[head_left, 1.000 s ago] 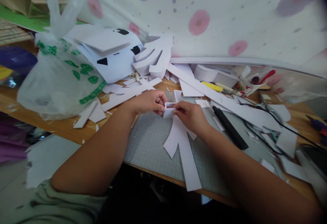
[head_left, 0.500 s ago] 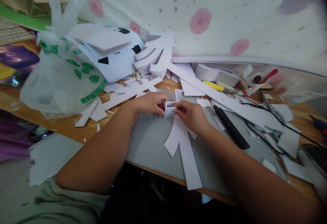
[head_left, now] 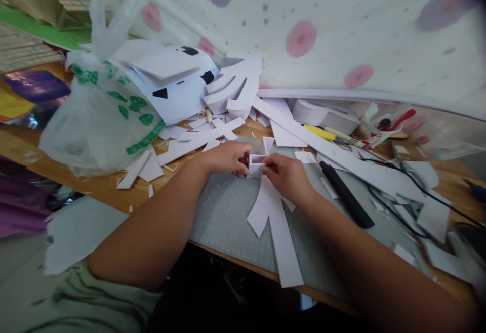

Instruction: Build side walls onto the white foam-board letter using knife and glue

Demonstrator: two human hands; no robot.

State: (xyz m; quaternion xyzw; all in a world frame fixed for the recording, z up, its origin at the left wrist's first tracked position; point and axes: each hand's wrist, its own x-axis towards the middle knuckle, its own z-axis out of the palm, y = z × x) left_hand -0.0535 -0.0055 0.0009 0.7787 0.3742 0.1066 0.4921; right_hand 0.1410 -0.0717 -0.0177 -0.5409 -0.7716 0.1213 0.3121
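Both hands meet over a grey cutting mat point(head_left: 224, 211). My left hand point(head_left: 228, 158) pinches the left side of a small folded white paper box piece point(head_left: 257, 163). From the other side my right hand point(head_left: 286, 176) pinches the same piece with closed fingers. The piece joins a long white paper cut-out point(head_left: 279, 226) with forked strips that lies on the mat and runs toward me past the table edge.
White paper offcuts point(head_left: 197, 138) litter the wooden table. A plastic bag with green print point(head_left: 102, 115) stands at the left. A black tool point(head_left: 347, 196) with a cable lies right of my hand, a yellow-handled knife point(head_left: 321, 131) behind. A spotted cloth point(head_left: 322, 29) hangs at the back.
The view has shifted slightly, so everything sits a little lower and to the right. Both hands keep pinching the folded paper piece in the same spot.
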